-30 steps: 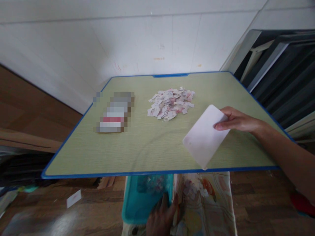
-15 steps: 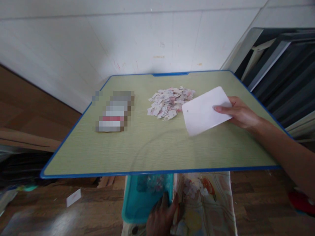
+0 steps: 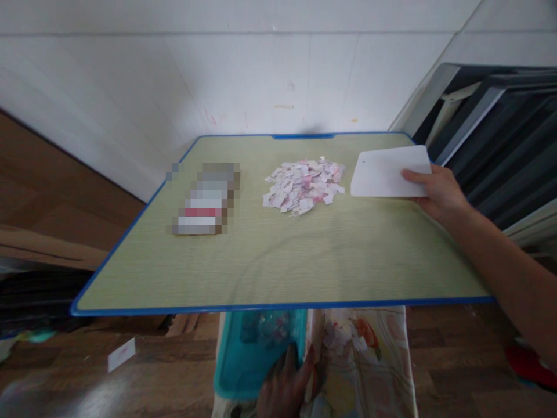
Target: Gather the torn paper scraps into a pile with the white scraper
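My right hand (image 3: pixel 439 188) pinches a white card (image 3: pixel 387 174) with rounded corners and a small hole, thumb on top. The card is held above the right part of the table, just right of a heap of small paper scraps (image 3: pixel 302 186) and apart from it. Below the table's front edge, my left hand (image 3: pixel 282 383) is at the right rim of a teal tray (image 3: pixel 230 371), its fingers over the tray side and its thumb on the other. Clear plastic and small bits (image 3: pixel 272 325) lie in the tray.
The light green table (image 3: pixel 174 273) has a blue edge. A pixelated item (image 3: pixel 202 200) lies at its left. More scraps (image 3: pixel 343 337) lie on a patterned cloth (image 3: pixel 378 377) below. Dark panels (image 3: pixel 500 122) lean at the right. A white paper (image 3: pixel 122 355) is on the floor.
My right hand has moved the white card right and away from the scrap heap, turning it more level. My left hand stays at the tray rim.
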`<control>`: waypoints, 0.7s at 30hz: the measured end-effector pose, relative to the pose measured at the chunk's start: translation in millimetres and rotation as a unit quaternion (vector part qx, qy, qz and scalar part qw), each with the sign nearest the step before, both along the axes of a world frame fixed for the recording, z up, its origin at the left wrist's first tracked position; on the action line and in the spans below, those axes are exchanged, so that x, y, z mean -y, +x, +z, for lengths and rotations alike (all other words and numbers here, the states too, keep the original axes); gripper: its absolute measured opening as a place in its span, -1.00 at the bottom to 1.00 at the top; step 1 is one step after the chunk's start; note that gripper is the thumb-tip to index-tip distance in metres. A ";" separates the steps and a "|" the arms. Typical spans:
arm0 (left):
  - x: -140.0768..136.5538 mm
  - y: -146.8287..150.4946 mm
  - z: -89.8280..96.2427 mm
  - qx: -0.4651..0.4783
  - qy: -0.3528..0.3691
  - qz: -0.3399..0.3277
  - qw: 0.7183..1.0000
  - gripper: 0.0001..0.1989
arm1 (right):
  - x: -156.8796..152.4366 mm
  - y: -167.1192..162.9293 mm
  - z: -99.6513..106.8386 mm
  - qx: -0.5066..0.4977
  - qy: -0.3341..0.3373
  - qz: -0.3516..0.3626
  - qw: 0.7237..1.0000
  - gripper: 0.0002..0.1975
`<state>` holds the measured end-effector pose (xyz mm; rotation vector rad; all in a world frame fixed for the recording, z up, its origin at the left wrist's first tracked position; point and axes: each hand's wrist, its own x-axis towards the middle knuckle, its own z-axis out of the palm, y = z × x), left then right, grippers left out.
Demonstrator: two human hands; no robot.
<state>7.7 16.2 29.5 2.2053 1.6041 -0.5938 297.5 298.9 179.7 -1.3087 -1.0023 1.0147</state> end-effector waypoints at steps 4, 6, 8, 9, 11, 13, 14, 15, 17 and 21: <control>1.5 0.5 -3.5 -0.010 0.040 -0.003 0.999 -0.35 | 1.6 -1.9 -2.0 0.009 0.007 0.006 1.000 -0.74; 2.7 0.6 -5.7 -0.023 0.065 -0.006 0.998 -0.34 | 3.6 -3.2 -2.2 0.015 0.004 0.017 1.000 -0.73; 3.5 0.5 -7.0 -0.030 0.082 -0.014 0.996 -0.32 | 5.7 -4.2 -1.1 0.015 -0.007 0.025 1.000 -0.74; 3.8 0.3 -7.4 -0.031 0.090 -0.017 0.995 -0.32 | 6.8 -4.5 -0.3 0.015 -0.017 0.031 0.999 -0.75; 4.3 -0.4 -7.8 -0.026 0.105 -0.019 0.994 -0.32 | 8.7 -5.1 1.7 0.015 -0.038 0.055 0.998 -0.77; 4.8 -1.3 -8.0 -0.021 0.118 -0.018 0.993 -0.32 | 10.6 -6.1 3.6 0.022 -0.060 0.088 0.994 -0.79; 5.0 -1.8 -8.1 -0.020 0.121 -0.017 0.992 -0.33 | 11.6 -6.8 4.3 0.028 -0.070 0.102 0.992 -0.79; 5.2 -2.2 -8.1 -0.019 0.120 -0.017 0.992 -0.35 | 12.6 -7.9 4.8 0.034 -0.078 0.113 0.990 -0.79; 5.1 -2.7 -8.1 -0.014 0.106 -0.019 0.994 -0.37 | 14.7 -10.7 4.9 0.041 -0.088 0.135 0.986 -0.78; 4.7 -3.8 -8.2 -0.008 0.059 -0.021 0.998 -0.35 | 19.6 -18.4 3.6 0.064 -0.087 0.192 0.975 -0.79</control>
